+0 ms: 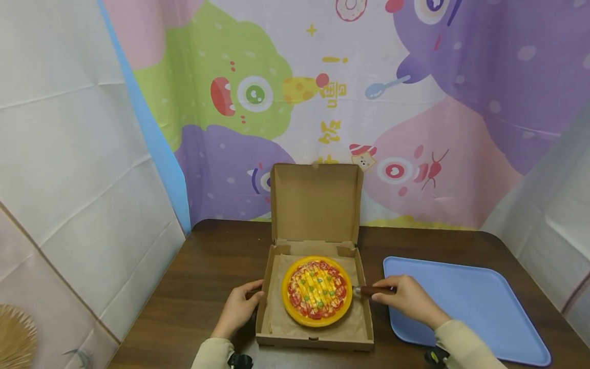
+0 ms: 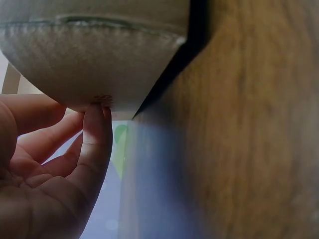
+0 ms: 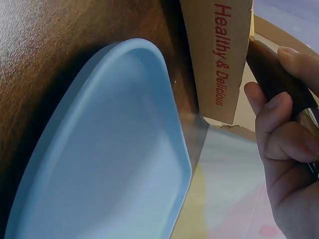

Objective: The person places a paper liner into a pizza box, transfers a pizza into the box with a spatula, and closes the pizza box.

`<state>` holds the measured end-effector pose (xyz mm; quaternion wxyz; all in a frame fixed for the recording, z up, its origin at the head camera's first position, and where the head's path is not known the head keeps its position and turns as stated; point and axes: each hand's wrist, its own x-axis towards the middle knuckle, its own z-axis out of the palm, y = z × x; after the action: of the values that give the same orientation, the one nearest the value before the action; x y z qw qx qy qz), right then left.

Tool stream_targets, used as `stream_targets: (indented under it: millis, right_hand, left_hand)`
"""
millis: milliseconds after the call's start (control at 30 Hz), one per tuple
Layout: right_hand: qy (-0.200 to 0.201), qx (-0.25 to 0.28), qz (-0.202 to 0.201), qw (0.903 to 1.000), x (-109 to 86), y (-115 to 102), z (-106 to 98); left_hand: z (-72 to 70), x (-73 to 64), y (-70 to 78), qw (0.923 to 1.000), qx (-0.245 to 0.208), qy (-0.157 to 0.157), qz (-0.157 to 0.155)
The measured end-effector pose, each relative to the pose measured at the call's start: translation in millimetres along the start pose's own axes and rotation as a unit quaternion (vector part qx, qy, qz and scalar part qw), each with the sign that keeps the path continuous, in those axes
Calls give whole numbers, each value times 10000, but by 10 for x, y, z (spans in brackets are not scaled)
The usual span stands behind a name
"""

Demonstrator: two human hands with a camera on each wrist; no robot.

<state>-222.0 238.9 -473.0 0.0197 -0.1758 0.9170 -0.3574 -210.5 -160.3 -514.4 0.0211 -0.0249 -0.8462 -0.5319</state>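
The right hand is wrapped round the brown handle of a server, whose metal neck meets the edge of the pizza, lying in the open cardboard box. The left hand, its thumb and fingers slightly bent and parted, touches the box's left wall. Only the right wrist view shows red lettering on the right wall, "Healthy & Delicious"; the left wrist view catches small red print, too partial to read. The blue tray sits to the right on the surface.
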Motion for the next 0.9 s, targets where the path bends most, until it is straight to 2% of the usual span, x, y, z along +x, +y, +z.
stream_targets:
  millis: [300, 600, 900]
  right_hand:
    - [-83, -150, -80, 9998, -5, -56, 29]
    - [-47, -378, -354, 9986, 4, -63, 60]
    - [-27, -549, -361, 9978, 12, -100, 72]
  left_hand:
    - [-3, 4, -3, 10000, 2, -8, 16]
    - [3, -9, 17, 9999, -107, -22, -14]
    - [-7, -5, 14, 9999, -111, -53, -28]
